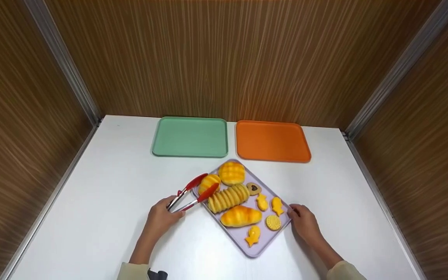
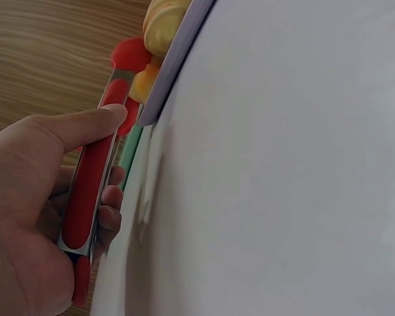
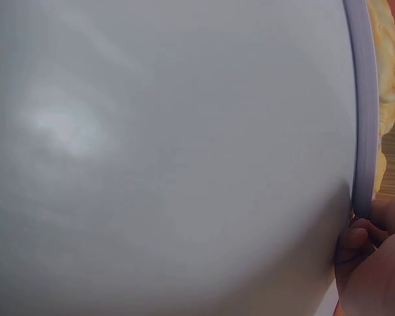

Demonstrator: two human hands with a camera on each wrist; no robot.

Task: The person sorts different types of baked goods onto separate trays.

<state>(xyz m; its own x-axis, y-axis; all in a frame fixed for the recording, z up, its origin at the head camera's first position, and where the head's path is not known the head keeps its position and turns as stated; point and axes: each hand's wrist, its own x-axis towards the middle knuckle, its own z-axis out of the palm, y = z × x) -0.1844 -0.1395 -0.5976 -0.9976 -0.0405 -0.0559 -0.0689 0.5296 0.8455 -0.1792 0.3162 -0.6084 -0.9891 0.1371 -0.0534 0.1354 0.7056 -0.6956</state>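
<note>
My left hand holds metal tongs with red grips and red tips; in the left wrist view the thumb lies along one arm of the tongs. Their spread tips stand on either side of a small round bun on a lilac tray. At the tray's right corner, my right hand pinches the rim, fingers curled at the edge in the right wrist view. Also on the tray are a square-scored bun, a ridged roll and a smooth, pointed roll.
Three fish-shaped pieces, one a fish near the front corner, share the tray with a round cracker and a heart-centred cookie. Behind lie a green tray and an orange tray. Wood-grain panels enclose the white table.
</note>
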